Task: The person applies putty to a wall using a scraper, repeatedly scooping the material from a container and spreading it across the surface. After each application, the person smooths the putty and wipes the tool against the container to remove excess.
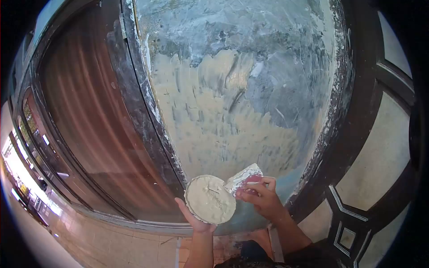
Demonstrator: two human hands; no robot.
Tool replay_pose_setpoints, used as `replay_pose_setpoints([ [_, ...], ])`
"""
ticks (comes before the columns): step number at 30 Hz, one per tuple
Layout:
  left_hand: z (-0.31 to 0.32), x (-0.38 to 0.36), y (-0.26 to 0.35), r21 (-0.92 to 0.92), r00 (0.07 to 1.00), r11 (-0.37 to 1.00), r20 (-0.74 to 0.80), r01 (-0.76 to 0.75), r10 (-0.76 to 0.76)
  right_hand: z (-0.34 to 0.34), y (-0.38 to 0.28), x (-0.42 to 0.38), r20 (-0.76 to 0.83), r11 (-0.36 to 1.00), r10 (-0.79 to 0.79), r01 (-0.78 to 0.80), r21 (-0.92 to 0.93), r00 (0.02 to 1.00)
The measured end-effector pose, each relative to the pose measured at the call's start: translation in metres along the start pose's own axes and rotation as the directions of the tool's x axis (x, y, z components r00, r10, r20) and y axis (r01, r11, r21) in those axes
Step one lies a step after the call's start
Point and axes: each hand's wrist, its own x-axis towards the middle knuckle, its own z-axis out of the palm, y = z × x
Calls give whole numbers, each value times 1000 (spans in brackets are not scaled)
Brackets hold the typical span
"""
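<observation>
My left hand (196,219) supports a round bowl (187,206) from below, its thumb up along the left side. Pale cream putty (206,196) fills the bowl, its surface ridged and uneven. In my right hand (263,198) is a putty scraper (247,177), reddish where the fingers pinch it and smeared with white putty along its blade. One end of the scraper reaches the bowl's right rim, at the putty. Behind both hands stands a wall panel (223,129), its lower part coated in patchy cream putty and its upper part bare blue-grey.
On the left is a dark-framed glass pane (89,116) with reddish-brown curtain folds. A paint-spattered dark frame (330,111) borders the panel's right side, beside a dark door with pale panels (380,152). Tiled floor (138,245) lies below.
</observation>
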Motion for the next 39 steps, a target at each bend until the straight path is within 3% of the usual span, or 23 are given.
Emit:
replay_pose_setpoints([
  [2, 4, -3, -3, 27, 1000, 1000, -5, -4, 4, 3, 0, -5, -64, 999, -27, 25, -25, 998],
  [7, 11, -13, -12, 34, 998, 998, 7, 57, -57, 2, 1, -12, -70, 997, -58, 55, -48, 996],
  [14, 20, -13, -30, 67, 999, 997, 27, 29, -30, -12, 17, -16, -80, 996, -65, 60, -71, 995],
  [20, 32, -15, -52, -99, 998, 993, -9, 66, -67, -24, 39, -25, -72, 1000, -13, 14, 21, 997],
  [27, 45, -28, -76, 26, 994, 998, -93, 60, -58, -38, 56, -29, -34, 997, 31, -29, 69, 999],
  [33, 42, -43, -99, 107, 991, 987, -59, 122, -116, -41, 67, -40, -96, 987, 92, -78, 138, 991],
  [35, 36, -46, -109, 136, 985, 980, -115, 146, -131, -48, 68, -35, -151, 989, 81, -61, 134, 985],
  [37, 40, -46, -112, 72, 983, 984, -104, 162, -154, -53, 75, -29, -211, 991, 66, -39, 127, 975],
  [39, 28, -45, -117, -49, 980, 985, -110, 163, -167, -57, 85, -27, -244, 984, 144, -113, 138, 959],
])
